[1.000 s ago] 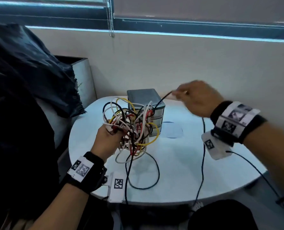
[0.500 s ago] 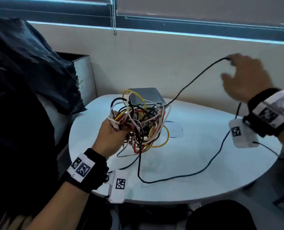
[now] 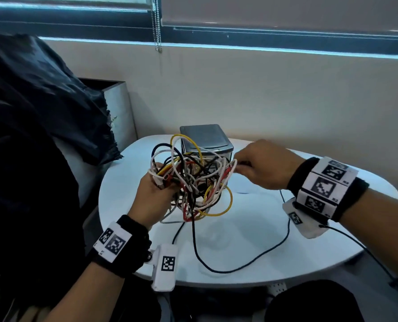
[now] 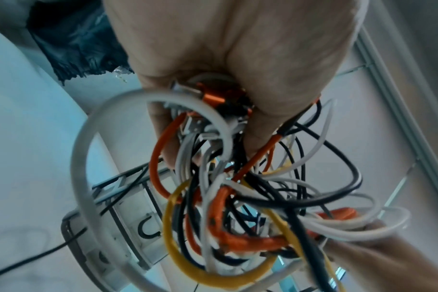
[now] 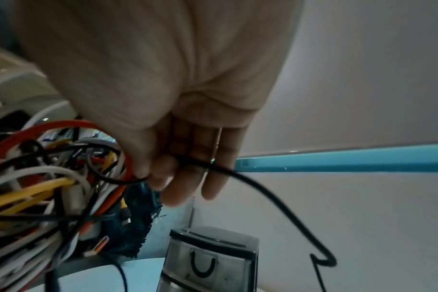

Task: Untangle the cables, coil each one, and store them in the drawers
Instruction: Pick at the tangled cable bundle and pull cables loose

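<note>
Right grip (image 3: 262,167), high and away from the tangle (image 3: 191,180) half a second ago, now pinches the black cable (image 5: 240,175) right beside it above the counter (image 3: 332,240), while left grip (image 3: 155,196) clamps the bundle, so extraction likely continues.

The cables (image 3: 193,182) in my grip look rubbery and smooth, one orange one braided. The drawer unit (image 3: 206,140) is glossy grey plastic; the worktop (image 3: 251,228) smooth white.
</note>
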A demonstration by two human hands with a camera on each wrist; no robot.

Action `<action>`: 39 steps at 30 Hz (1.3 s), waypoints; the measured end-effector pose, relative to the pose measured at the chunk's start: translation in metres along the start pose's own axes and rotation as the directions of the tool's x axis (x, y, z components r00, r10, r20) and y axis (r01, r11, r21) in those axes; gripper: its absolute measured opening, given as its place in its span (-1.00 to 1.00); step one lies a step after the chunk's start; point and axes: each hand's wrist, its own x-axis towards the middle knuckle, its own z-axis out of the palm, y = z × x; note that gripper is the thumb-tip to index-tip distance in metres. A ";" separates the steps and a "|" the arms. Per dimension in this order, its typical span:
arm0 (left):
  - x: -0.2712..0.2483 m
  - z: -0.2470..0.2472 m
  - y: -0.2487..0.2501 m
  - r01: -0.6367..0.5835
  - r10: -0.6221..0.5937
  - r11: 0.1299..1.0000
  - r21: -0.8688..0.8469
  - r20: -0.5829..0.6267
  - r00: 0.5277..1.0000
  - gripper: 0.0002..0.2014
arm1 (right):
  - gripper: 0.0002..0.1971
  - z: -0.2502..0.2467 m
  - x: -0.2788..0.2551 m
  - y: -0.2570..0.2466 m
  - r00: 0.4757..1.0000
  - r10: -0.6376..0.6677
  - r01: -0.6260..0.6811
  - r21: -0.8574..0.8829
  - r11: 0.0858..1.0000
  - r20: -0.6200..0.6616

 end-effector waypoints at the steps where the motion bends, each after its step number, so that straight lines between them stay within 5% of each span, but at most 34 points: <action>1: 0.000 0.000 -0.001 0.007 -0.007 1.000 0.016 0.012 1.000 -0.67 | -0.72 0.000 0.000 0.000 1.000 0.010 -0.011 -0.052 0.999 -0.027; 5: 0.000 -0.006 -0.007 0.055 -0.063 0.995 0.086 0.089 0.994 -0.71 | -0.74 -0.018 0.002 0.018 0.955 0.135 -0.169 -0.108 0.980 -0.265; 9: -0.007 -0.013 -0.012 0.107 -0.113 0.991 0.079 0.083 0.990 -0.75 | -0.70 -0.066 -0.005 0.060 0.708 0.382 -0.397 0.112 0.911 -0.594; 11: -0.009 -0.014 -0.011 0.139 -0.140 0.990 0.032 0.050 0.989 -0.78 | -0.63 -0.081 -0.011 0.077 0.581 0.454 -0.466 0.181 0.866 -0.675; 13: -0.008 -0.010 -0.006 0.144 -0.144 0.990 -0.007 0.038 0.989 -0.78 | -0.61 -0.087 -0.012 0.087 0.517 0.511 -0.523 0.219 0.824 -0.687; 15: -0.007 -0.007 -0.003 0.141 -0.140 0.989 -0.040 0.036 0.990 -0.77 | -0.68 -0.084 -0.011 0.086 0.583 0.544 -0.582 0.157 0.798 -0.604; 17: -0.006 -0.005 -0.003 0.142 -0.140 0.985 -0.095 0.029 0.990 -0.77 | -0.62 -0.067 -0.012 0.074 0.742 0.472 -0.567 -0.070 0.821 -0.476; 19: -0.005 -0.005 -0.005 0.134 -0.132 0.984 -0.116 0.022 0.991 -0.74 | -0.41 -0.037 -0.013 0.060 0.915 0.218 -0.323 -0.293 0.900 -0.339; 20: -0.004 -0.004 -0.005 0.134 -0.132 0.984 -0.114 0.029 0.991 -0.74 | -0.32 -0.024 -0.014 0.050 0.961 0.086 -0.177 -0.348 0.921 -0.262; 23: -0.005 0.000 -0.002 0.127 -0.119 0.988 -0.083 0.094 0.988 -0.79 | -0.24 0.006 -0.014 0.015 0.984 -0.124 0.100 -0.175 0.979 -0.126; 26: -0.008 0.001 0.003 0.112 -0.109 0.993 -0.022 0.122 0.987 -0.79 | -0.34 0.020 -0.016 -0.009 0.995 -0.093 0.095 0.179 0.979 -0.020; 28: -0.008 -0.004 0.002 0.121 -0.118 0.992 -0.028 0.086 0.989 -0.79 | -0.54 0.020 -0.014 -0.009 0.999 -0.043 0.042 0.237 0.971 -0.001; 31: -0.007 -0.009 0.001 0.143 -0.141 0.989 -0.026 0.070 0.988 -0.79 | -0.74 0.019 -0.009 -0.004 0.997 0.016 -0.007 0.130 0.991 -0.071; 34: -0.008 -0.009 -0.001 0.189 -0.190 0.982 0.023 0.143 0.971 -0.78 | -0.64 0.011 -0.009 -0.004 0.976 -0.109 0.105 -0.031 0.994 -0.189; 39: -0.006 -0.011 -0.011 0.237 -0.247 0.968 0.086 0.144 0.958 -0.76 | -0.75 -0.012 -0.011 -0.010 0.989 -0.134 0.118 -0.209 0.971 -0.065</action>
